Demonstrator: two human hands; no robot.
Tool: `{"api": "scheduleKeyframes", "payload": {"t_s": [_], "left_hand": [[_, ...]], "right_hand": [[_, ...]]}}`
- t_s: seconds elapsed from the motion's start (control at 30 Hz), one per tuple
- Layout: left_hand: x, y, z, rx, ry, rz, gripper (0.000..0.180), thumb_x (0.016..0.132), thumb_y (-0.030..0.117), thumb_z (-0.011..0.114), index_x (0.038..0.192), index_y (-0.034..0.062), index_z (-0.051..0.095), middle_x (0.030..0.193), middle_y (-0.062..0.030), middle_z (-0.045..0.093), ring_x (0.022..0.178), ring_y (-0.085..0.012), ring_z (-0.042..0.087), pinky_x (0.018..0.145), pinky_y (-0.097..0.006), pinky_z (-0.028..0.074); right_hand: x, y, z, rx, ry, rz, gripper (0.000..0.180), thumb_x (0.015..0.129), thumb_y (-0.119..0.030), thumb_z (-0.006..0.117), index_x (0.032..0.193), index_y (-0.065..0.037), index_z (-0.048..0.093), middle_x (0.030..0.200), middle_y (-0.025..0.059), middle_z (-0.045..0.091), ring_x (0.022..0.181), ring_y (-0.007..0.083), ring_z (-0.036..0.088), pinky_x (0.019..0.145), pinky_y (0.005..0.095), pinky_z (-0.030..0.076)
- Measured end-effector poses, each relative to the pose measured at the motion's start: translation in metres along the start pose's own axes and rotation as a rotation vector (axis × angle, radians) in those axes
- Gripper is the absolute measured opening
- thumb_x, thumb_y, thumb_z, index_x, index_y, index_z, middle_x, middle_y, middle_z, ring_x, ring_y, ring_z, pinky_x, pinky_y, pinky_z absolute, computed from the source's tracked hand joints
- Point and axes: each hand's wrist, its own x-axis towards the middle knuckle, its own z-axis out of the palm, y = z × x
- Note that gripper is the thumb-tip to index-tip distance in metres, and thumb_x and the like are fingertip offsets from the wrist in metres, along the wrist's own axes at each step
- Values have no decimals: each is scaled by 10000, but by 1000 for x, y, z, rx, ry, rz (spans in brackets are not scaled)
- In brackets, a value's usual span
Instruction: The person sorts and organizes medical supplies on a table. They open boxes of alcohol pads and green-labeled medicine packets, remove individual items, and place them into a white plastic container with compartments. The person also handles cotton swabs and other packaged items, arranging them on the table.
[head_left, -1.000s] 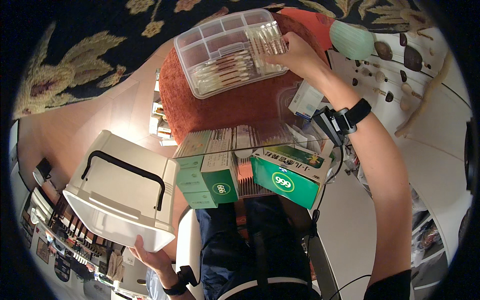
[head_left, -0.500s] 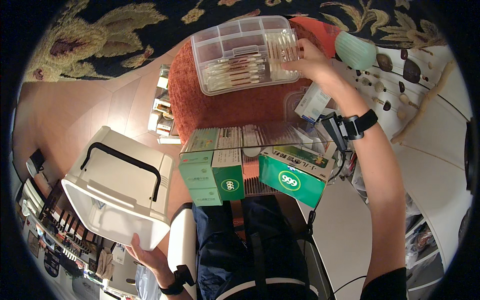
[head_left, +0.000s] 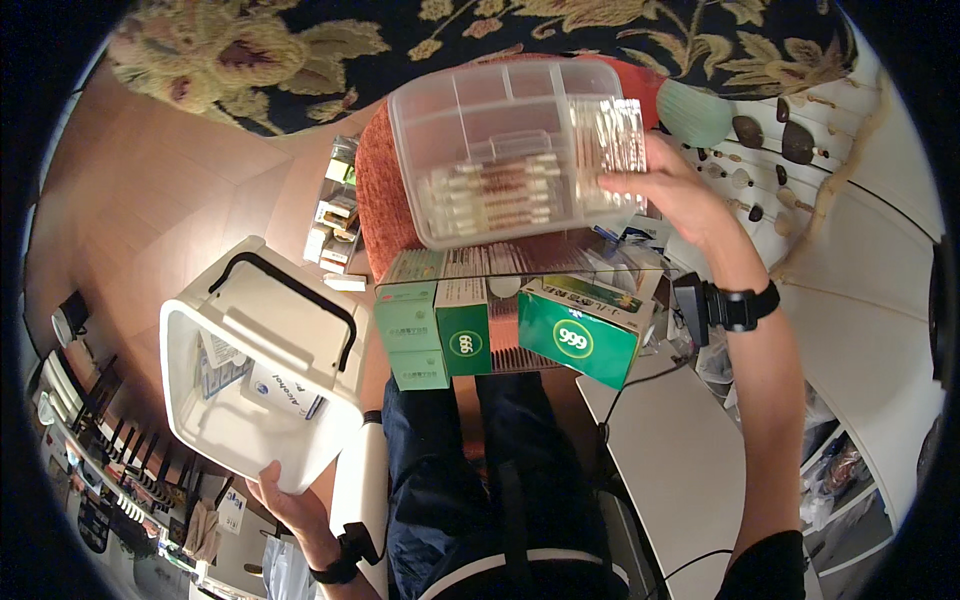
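1. Right hand [head_left: 680, 190]: closed on the right end of a clear compartment box [head_left: 475, 115], my thumb lying over a clear packet [head_left: 605, 125] that reaches the box's edge.
2. Clear compartment box: found at upper centre, in front of a red-brown upholstered seat [head_left: 378, 190]. Cotton swabs [head_left: 510, 190] lie in its near, larger section.
3. Left hand [head_left: 290, 510]: gripping the lower rim of a white box [head_left: 280, 325], at lower left. My remaining fingers are partly hidden by it.
4. White box: tilted, mouth turned toward me, black handle [head_left: 297, 282] on its upper side. Inside I note a white package [head_left: 283, 392] and a blue-and-white package [head_left: 220, 370].
5. Between the hands, above my thighs [head_left: 430, 440]: pale green boxes [head_left: 412, 330], a green-and-white box [head_left: 463, 340] beside them, and a slanted green box [head_left: 572, 340] at right.
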Motion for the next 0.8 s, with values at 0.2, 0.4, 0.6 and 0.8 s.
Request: {"api": "scheduleKeyframes", "payload": {"t_s": [0.2,0.4,0.6,0.8], "left_hand": [[1,23,-12,-158,-189,33,553,741,101,541,1277,-28,501,1178,-129,543,1123,-253,544,995,-375,442],[9,41,-46,-253,-287,-163,584,729,97,531,1283,-84,492,1200,-141,556,1120,-252,553,1012,-355,422],[15,54,-72,-227,-385,-114,532,774,109,523,1270,-82,513,1205,-146,566,1121,-255,556,992,-352,439],[11,85,-77,-429,-518,-158,574,799,118,542,1338,-63,462,1240,-141,560,1141,-260,552,1000,-351,428]], "right_hand": [[-72,-23,15,75,40,4,498,879,-36,704,1342,-16,521,1196,32,643,1067,109,606,972,289,471],[-153,-64,39,137,95,-63,501,869,-21,700,1331,3,509,1174,47,646,1059,129,615,964,304,479],[-229,-110,79,183,177,-94,482,857,-38,714,1297,15,525,1102,63,668,995,137,637,918,297,497],[-280,-149,118,223,153,-197,439,853,-78,734,1242,18,556,1034,52,674,940,129,636,870,275,497]]}}
